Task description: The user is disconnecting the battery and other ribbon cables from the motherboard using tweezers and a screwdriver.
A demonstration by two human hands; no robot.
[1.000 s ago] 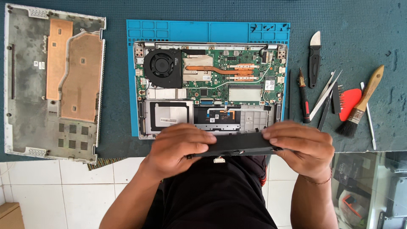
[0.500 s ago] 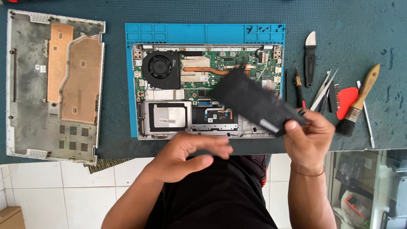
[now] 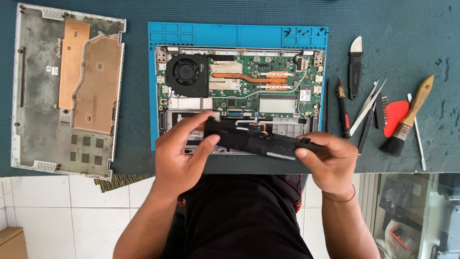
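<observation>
A long black battery pack (image 3: 258, 141) is held level over the front edge of an opened laptop (image 3: 239, 91). My left hand (image 3: 179, 153) grips the pack's left end and my right hand (image 3: 326, 160) grips its right end. The laptop lies bottom-up on a blue work mat (image 3: 239, 34), showing a black fan (image 3: 187, 72), copper heat pipes and a green circuit board. The battery bay under the pack is partly hidden by the pack and my hands.
The laptop's removed bottom cover (image 3: 67, 91) lies at the left. To the right lie a pry tool (image 3: 354, 64), a small screwdriver (image 3: 343, 108), tweezers (image 3: 366, 108), a red pick (image 3: 395, 115) and a wooden-handled brush (image 3: 407, 120). Small screws (image 3: 299, 32) sit on the mat's top edge.
Half a second ago only my right hand held the pack, raised and tilted over the board. Now it is lowered to level near the front edge, and my left hand has taken its left end.
</observation>
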